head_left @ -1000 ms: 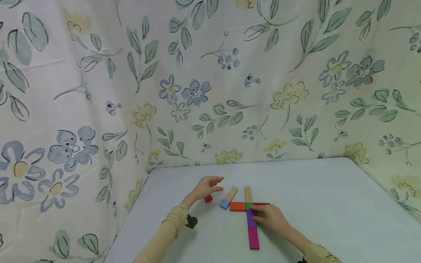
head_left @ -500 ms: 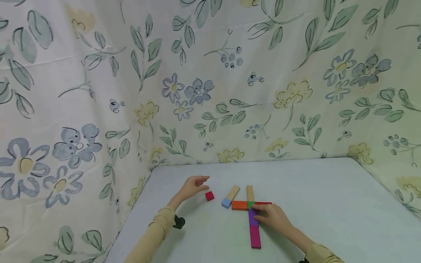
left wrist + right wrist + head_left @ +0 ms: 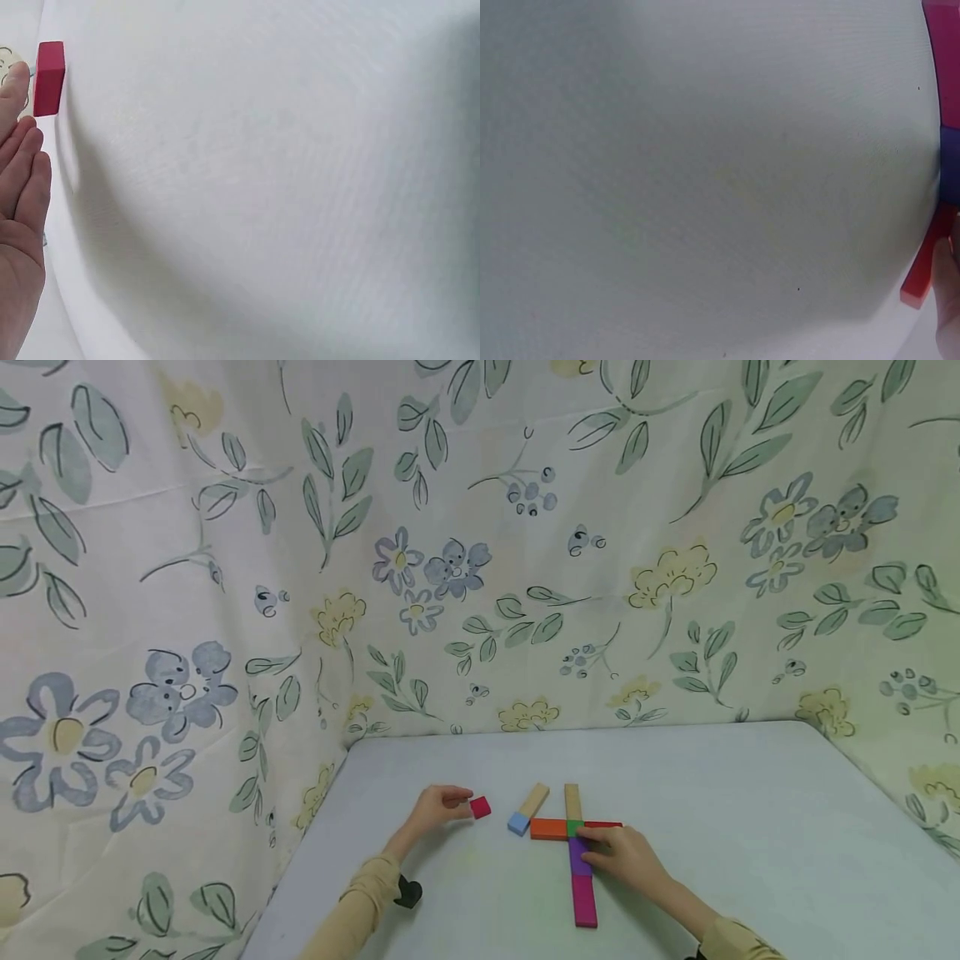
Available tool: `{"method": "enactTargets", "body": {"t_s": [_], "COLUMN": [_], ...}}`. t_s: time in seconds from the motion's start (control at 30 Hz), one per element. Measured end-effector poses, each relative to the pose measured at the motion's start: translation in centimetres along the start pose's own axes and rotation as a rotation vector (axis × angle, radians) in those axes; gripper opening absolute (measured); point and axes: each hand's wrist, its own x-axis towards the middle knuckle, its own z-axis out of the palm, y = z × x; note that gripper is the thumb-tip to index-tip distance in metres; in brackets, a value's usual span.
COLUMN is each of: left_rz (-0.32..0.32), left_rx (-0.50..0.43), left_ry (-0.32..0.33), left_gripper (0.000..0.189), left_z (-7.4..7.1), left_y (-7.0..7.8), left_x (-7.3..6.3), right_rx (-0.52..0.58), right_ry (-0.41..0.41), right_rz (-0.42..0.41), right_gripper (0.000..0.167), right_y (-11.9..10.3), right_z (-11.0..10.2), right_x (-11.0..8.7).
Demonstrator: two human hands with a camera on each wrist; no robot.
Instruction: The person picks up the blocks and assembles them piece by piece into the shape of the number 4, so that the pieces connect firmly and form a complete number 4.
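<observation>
My left hand reaches beside a small red block, its fingertips at the block's left side. In the left wrist view the fingers are extended and the red block stands beyond the fingertips; whether they touch cannot be told. My right hand rests over a cross of coloured blocks, with the index finger on the green block and the thumb by the purple block. Around the green one lie an orange block, a dark red block, a plain wooden block and a magenta block.
Left of the cross, a light blue block meets the end of a slanted wooden block. All of it lies on a white table. A flowered cloth hangs behind the table and along its left side.
My left hand first drew left, away from the red block, then came down beside it with its fingertips nearer. My right hand has stayed on the cross.
</observation>
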Motion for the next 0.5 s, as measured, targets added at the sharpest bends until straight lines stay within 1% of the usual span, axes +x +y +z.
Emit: {"method": "enactTargets", "body": {"t_s": [0.13,0.23,0.5], "left_rz": [-0.012,0.0,0.0], "left_rx": [-0.004,-0.003,0.041], "left_ry": [0.014,0.027,0.034], "left_gripper": [0.035,0.036,0.034], "left_z": [0.9,1.4,1.8], "left_y": [0.0,0.2,0.7], "left_x": [-0.2,-0.2,0.1], "right_rx": [-0.003,-0.008,-0.008], "right_ry": [0.0,0.001,0.009], "right_rz": [0.005,0.007,-0.008], "right_gripper": [0.035,0.035,0.035], "right_y": [0.1,0.0,-0.1], "right_z": [0.1,0.1,-0.1], "right_x": [0.0,0.0,-0.1]}}
